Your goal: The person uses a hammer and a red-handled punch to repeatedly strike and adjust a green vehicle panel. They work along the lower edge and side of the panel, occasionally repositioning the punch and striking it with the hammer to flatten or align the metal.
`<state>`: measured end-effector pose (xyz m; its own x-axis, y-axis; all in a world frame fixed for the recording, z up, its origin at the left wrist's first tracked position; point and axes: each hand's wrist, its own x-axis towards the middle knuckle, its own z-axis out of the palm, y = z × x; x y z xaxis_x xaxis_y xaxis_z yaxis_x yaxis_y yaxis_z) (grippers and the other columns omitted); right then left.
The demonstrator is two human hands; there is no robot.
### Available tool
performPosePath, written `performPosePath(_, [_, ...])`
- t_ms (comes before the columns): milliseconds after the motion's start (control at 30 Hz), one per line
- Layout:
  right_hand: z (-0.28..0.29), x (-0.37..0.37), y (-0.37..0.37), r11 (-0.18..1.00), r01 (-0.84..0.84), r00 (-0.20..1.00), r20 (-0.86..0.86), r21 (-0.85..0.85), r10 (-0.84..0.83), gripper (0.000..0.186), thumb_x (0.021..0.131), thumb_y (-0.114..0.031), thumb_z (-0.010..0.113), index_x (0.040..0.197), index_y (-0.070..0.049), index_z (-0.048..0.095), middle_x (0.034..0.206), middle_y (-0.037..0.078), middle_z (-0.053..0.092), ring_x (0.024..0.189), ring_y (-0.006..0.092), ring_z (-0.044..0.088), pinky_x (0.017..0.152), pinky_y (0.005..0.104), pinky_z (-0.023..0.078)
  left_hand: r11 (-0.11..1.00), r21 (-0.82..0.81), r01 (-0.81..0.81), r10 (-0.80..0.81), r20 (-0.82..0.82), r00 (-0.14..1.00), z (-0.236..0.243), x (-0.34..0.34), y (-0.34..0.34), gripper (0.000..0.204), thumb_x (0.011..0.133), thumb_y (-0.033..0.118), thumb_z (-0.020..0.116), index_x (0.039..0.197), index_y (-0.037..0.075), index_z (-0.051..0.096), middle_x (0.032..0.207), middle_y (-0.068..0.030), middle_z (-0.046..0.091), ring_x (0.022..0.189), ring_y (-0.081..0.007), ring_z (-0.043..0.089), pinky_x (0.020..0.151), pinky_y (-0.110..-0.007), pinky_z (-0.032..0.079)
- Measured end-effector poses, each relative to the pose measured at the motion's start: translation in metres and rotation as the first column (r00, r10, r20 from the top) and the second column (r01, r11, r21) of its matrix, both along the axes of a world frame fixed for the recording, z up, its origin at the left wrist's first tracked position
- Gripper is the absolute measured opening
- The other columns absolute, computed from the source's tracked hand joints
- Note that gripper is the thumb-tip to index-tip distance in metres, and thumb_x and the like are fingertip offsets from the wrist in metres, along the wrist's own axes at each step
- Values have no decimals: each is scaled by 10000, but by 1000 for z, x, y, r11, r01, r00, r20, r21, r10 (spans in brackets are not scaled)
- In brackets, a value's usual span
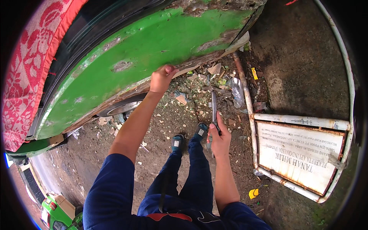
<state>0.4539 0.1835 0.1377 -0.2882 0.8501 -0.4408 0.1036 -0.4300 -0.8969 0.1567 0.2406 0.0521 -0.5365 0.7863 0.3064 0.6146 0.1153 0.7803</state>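
Head view: The right hand (219,138) is closed around the lower portion of a long, narrow metal hand tool (214,105), which extends forward from the grip. The left hand (161,81) is curled at the lower edge of the green vehicle body panel (153,51); whether it holds anything cannot be determined. A framed white sign (297,153) stands right of the tool grip.

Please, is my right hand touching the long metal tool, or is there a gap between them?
Touching. The head view shows it: the fingers of the right hand are closed around the long metal tool, with no gap visible.
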Motion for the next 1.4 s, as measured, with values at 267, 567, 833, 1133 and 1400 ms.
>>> performPosePath(267, [38,-43,38,885,-178,984,93,430,153,492,961,-112,588,1435,-82,462,716,29,570,584,66,493,505,252,422,996,-75,55,-67,-159,985,12,4,17,228,814,241,763,836,36,667,771,-135,684,718,-322,675,645,-396,526])
performPosePath(567, [40,-76,70,736,-336,940,264,588,218,440,939,-147,609,1374,-164,548,624,155,548,497,190,451,506,338,389,995,-81,55,-63,-97,993,5,-6,16,235,840,304,726,862,76,673,748,-160,669,702,-365,650,650,-440,527])
performPosePath(833, [44,-87,62,732,-319,947,237,602,217,470,927,-89,615,1388,-118,523,701,149,611,548,145,521,549,301,438,986,-160,38,-52,-84,995,3,-9,15,239,831,310,730,882,81,683,798,-159,685,746,-367,661,673,-440,532])
performPosePath(1133, [39,-76,49,802,-213,977,127,557,172,473,942,-123,600,1405,-165,515,624,67,468,556,137,447,550,289,414,986,-163,28,-46,-111,993,3,-5,17,195,836,213,717,863,25,676,785,-166,691,748,-336,684,680,-407,537])
performPosePath(1400, [41,-83,52,775,-317,946,240,547,217,459,923,-94,616,1375,-77,534,602,69,454,523,148,432,517,305,396,997,-77,11,-19,-106,994,-10,-1,12,261,838,309,722,921,64,684,798,-161,690,753,-372,665,685,-452,540])
